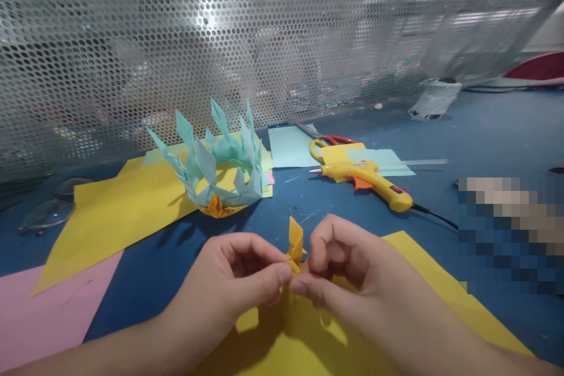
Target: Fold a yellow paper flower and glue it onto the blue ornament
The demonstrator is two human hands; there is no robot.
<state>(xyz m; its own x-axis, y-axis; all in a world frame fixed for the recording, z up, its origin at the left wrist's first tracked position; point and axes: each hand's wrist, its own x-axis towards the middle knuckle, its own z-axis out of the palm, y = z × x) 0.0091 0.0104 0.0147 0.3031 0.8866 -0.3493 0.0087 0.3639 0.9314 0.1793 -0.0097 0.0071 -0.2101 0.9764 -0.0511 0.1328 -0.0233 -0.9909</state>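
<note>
My left hand (238,276) and my right hand (348,270) meet at the middle of the view, both pinched on a small folded orange paper piece (295,242) whose tip sticks up between the fingers. They hover over a yellow paper sheet (440,288) lying on the blue table. Behind them stands a ring of light blue folded paper spikes (220,164) with an orange folded piece at its base (218,205).
A yellow glue gun (370,179) with its cord lies to the right, next to scissors (326,141) and light blue sheets (288,147). A large yellow sheet (118,205) and a pink sheet (44,305) lie left. A perforated metal screen (264,29) stands behind.
</note>
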